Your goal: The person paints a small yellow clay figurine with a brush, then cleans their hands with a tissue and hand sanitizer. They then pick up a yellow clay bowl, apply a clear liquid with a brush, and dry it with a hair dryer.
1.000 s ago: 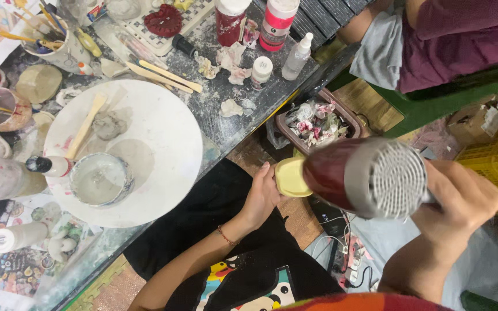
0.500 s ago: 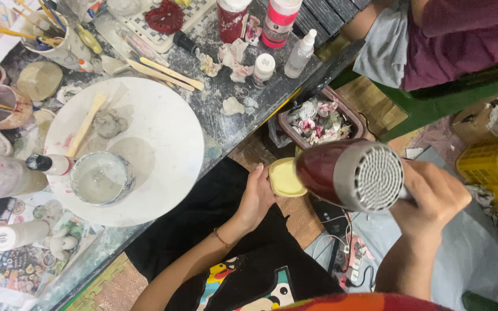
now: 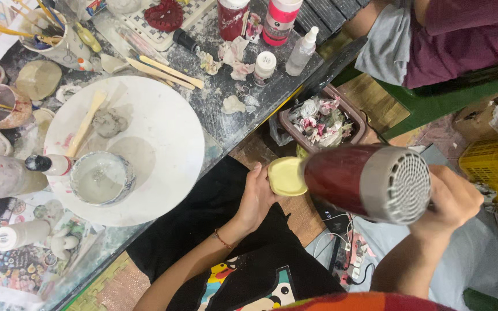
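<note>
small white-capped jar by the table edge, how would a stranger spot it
Start at the big white round plate and go up and right across the speckled grey tabletop. The small jar stands left of the clear spray bottle, squat and white-capped, shorter than both.

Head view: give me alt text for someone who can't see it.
A right hand aims a dark red hair dryer with a grey grille at a small pale yellow clay piece held in the left hand. Beside them, a cluttered craft table holds a round white board and paint bottles.
</note>
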